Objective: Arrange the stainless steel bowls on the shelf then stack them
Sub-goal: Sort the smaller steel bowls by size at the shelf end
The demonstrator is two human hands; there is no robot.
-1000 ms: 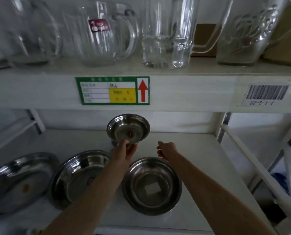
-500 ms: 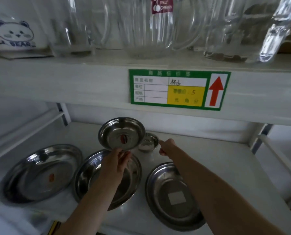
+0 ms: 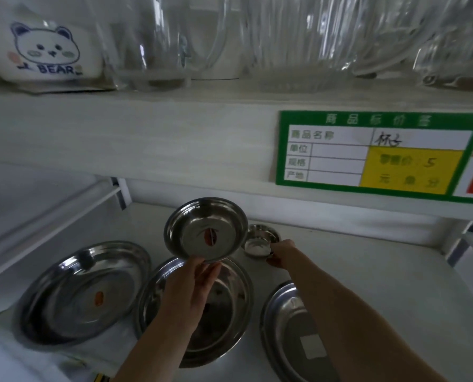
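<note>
Left hand (image 3: 187, 288) pinches the near rim of a mid-size steel bowl (image 3: 205, 230), holding it tilted toward the camera, raised above the lower shelf (image 3: 381, 271); grip clamped on that bowl. Right hand (image 3: 280, 253) reaches to the back of the shelf, fingers curled round the rim of a small steel bowl (image 3: 260, 241) resting there; grip clamped on it. 3 more bowls sit on the shelf: large bowl (image 3: 84, 293) at left, second large bowl (image 3: 224, 312) in the middle under the left hand, third bowl (image 3: 287, 326) at right, partly hidden by the right forearm. Upper shelf carries a bear mug (image 3: 45, 51) and glass jugs (image 3: 158, 37); green price tag (image 3: 381, 153) on its front edge.
</note>
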